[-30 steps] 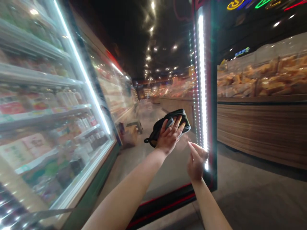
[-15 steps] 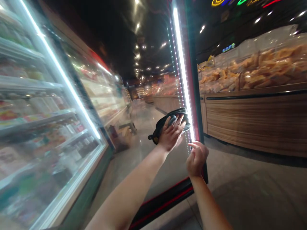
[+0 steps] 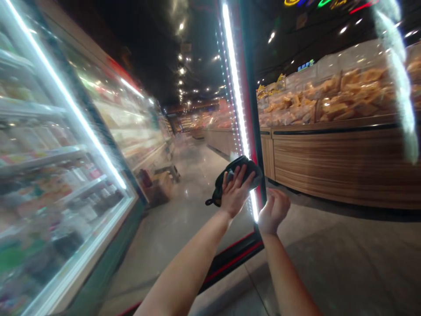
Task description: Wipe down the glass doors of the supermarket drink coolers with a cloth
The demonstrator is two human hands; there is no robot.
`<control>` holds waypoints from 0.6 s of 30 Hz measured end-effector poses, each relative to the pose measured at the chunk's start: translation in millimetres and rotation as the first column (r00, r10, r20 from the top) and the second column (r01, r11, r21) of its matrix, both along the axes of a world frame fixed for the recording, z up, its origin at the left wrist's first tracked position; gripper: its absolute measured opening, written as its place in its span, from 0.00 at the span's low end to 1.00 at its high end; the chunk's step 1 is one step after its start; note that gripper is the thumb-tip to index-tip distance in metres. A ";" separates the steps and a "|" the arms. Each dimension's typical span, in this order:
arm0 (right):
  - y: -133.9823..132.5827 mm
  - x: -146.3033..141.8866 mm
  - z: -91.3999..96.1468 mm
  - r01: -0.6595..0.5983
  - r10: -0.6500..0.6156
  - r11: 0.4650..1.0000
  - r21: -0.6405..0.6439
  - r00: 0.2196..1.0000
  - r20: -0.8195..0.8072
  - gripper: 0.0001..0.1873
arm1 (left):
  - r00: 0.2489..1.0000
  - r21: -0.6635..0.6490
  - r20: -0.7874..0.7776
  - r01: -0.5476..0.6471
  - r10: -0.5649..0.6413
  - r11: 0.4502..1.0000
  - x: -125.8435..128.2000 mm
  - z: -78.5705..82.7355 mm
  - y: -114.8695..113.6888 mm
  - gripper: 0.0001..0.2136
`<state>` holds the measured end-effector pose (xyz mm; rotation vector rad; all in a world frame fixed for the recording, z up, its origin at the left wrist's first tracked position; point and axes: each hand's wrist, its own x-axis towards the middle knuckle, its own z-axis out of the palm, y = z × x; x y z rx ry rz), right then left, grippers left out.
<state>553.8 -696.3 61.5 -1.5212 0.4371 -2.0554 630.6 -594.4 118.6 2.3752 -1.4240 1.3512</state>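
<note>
A dark cloth [image 3: 222, 180] with a small loop at its lower corner lies bunched against the glass door's lit edge. My left hand [image 3: 235, 193] presses on it with fingers spread, holding it against the glass and the bright light strip [image 3: 235, 79]. Just right of the door's dark frame [image 3: 255, 118] is my right hand [image 3: 274, 213], its fingers curled and partly blurred. The heel of that hand overlaps the frame's lower end; whether the fingers grip anything is hidden. The door stands swung out, its red-lined bottom rail [image 3: 230, 259] low in view.
Lit refrigerated shelves [image 3: 42, 153] with packaged goods fill the left side. A curved wood-panelled counter [image 3: 335, 164] piled with bagged food [image 3: 351, 94] is at the right. Boxes [image 3: 161, 186] show beyond the glass. A blurred white streak hangs at upper right.
My left hand and the cloth have moved down relative to the door, now overlapping the light strip and frame. My right hand's extended finger has drawn in. The view has shifted slightly right.
</note>
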 end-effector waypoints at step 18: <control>-5.4 3.1 -29.2 -0.015 0.013 1.000 -0.020 0.996 -0.090 0.16 | 0.974 0.314 0.050 0.194 -0.220 0.929 15.1 -61.6 41.2 0.25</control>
